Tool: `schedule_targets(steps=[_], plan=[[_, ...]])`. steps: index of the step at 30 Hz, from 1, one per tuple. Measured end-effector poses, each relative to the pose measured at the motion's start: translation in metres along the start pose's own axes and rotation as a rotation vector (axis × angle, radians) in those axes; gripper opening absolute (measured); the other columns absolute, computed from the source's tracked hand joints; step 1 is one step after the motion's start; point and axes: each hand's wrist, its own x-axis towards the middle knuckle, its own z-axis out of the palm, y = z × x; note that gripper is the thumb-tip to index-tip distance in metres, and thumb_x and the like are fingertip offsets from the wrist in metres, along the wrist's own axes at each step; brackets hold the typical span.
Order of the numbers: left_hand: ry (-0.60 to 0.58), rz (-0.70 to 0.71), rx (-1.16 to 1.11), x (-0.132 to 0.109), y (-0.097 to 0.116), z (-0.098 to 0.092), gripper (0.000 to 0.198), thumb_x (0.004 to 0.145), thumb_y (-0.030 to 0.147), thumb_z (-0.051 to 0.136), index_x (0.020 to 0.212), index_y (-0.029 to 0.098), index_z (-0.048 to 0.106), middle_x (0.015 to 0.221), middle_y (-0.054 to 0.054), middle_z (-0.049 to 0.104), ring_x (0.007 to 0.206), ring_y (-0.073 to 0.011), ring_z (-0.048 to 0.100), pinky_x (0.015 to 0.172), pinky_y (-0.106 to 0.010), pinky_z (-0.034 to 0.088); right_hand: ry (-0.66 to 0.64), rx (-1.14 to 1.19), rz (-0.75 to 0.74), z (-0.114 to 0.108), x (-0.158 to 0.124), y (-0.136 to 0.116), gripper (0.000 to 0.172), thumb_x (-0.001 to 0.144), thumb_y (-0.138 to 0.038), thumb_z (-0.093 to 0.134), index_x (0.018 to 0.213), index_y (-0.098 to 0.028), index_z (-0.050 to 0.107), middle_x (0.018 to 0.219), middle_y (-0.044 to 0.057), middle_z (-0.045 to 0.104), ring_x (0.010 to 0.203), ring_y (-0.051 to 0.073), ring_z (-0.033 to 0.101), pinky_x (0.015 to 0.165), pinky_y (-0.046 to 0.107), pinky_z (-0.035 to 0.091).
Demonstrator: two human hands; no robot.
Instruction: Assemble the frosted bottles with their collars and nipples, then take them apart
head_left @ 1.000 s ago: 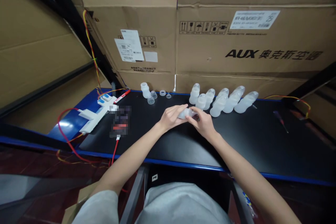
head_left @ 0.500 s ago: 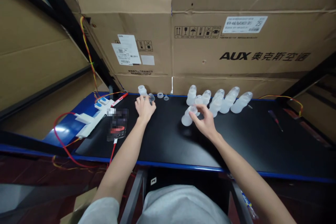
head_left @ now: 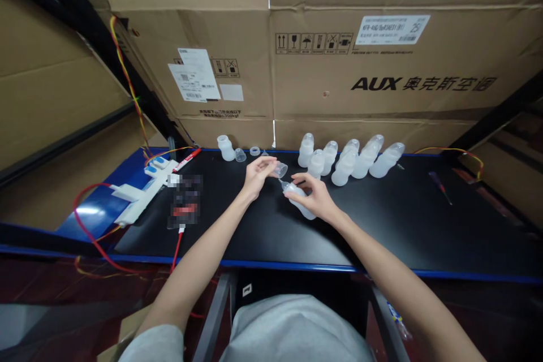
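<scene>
A clear cap [head_left: 280, 169] is pinched in my left hand [head_left: 257, 177], just above the nipple of a milky-white bottle [head_left: 304, 205]. My right hand [head_left: 316, 197] grips that bottle near its collar; the bottle is tilted, its nipple uncovered and pointing up to the left. At the back left of the table stands an open bottle [head_left: 226, 148], with a small clear cap [head_left: 240, 155], a white ring [head_left: 254, 151] and a clear nipple [head_left: 264, 153] to its right. Several capped bottles [head_left: 368, 157] stand together behind and right of my right hand.
The black table [head_left: 263, 237] has a blue edge. At left are a power strip [head_left: 146, 195], a red marker [head_left: 187, 159], and a blurred phone [head_left: 185, 201] with a red cable. A screwdriver [head_left: 440, 188] lies right. Cardboard [head_left: 314, 79] rises behind.
My left hand has moved right from the parts at the back left and now holds a clear cap. The bottle in my right hand now tilts to the left, its nipple exposed. The view has shifted slightly.
</scene>
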Motion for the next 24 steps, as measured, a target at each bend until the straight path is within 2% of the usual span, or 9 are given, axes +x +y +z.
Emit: schedule_targets(steps=[3, 7, 15, 18, 24], plan=[[-0.023, 0.034, 0.048, -0.005, 0.001, 0.002, 0.048, 0.082, 0.057, 0.087, 0.106, 0.017, 0.078, 0.101, -0.011, 0.083, 0.088, -0.0272, 0.080, 0.069, -0.038, 0.066, 0.032, -0.046, -0.062, -0.002, -0.001, 0.004, 0.062, 0.083, -0.055, 0.091, 0.131, -0.023, 0.068, 0.108, 0.007, 0.078, 0.089, 0.022, 0.076, 0.086, 0.039, 0.064], [0.019, 0.108, 0.086, -0.006, 0.004, 0.002, 0.042, 0.081, 0.054, 0.089, 0.100, 0.018, 0.079, 0.092, -0.007, 0.081, 0.080, -0.0233, 0.077, 0.067, -0.036, 0.063, 0.033, -0.101, -0.122, -0.003, -0.003, 0.006, 0.063, 0.085, -0.056, 0.090, 0.135, -0.024, 0.065, 0.113, 0.008, 0.078, 0.096, 0.025, 0.077, 0.092, 0.042, 0.064], [0.054, 0.222, 0.138, -0.002, 0.014, -0.007, 0.033, 0.078, 0.045, 0.092, 0.096, 0.019, 0.083, 0.096, -0.008, 0.082, 0.089, -0.0223, 0.076, 0.082, -0.037, 0.062, 0.079, -0.123, -0.124, 0.000, -0.004, 0.004, 0.059, 0.088, -0.054, 0.089, 0.133, -0.024, 0.067, 0.114, 0.008, 0.078, 0.094, 0.024, 0.076, 0.090, 0.040, 0.064], [-0.033, 0.181, 0.115, -0.005, 0.014, -0.005, 0.032, 0.077, 0.043, 0.093, 0.095, 0.019, 0.083, 0.093, -0.007, 0.081, 0.086, -0.0214, 0.076, 0.078, -0.035, 0.061, 0.086, -0.124, -0.135, 0.000, -0.003, 0.006, 0.061, 0.086, -0.056, 0.089, 0.133, -0.025, 0.067, 0.114, 0.008, 0.079, 0.094, 0.024, 0.077, 0.090, 0.041, 0.065], [-0.228, 0.132, 0.125, -0.021, 0.013, 0.011, 0.032, 0.078, 0.039, 0.093, 0.100, 0.019, 0.083, 0.098, -0.007, 0.079, 0.089, -0.0210, 0.074, 0.076, -0.032, 0.062, 0.112, -0.127, -0.192, 0.000, -0.003, 0.006, 0.064, 0.084, -0.063, 0.088, 0.134, -0.028, 0.067, 0.119, 0.009, 0.075, 0.095, 0.026, 0.077, 0.088, 0.045, 0.068]])
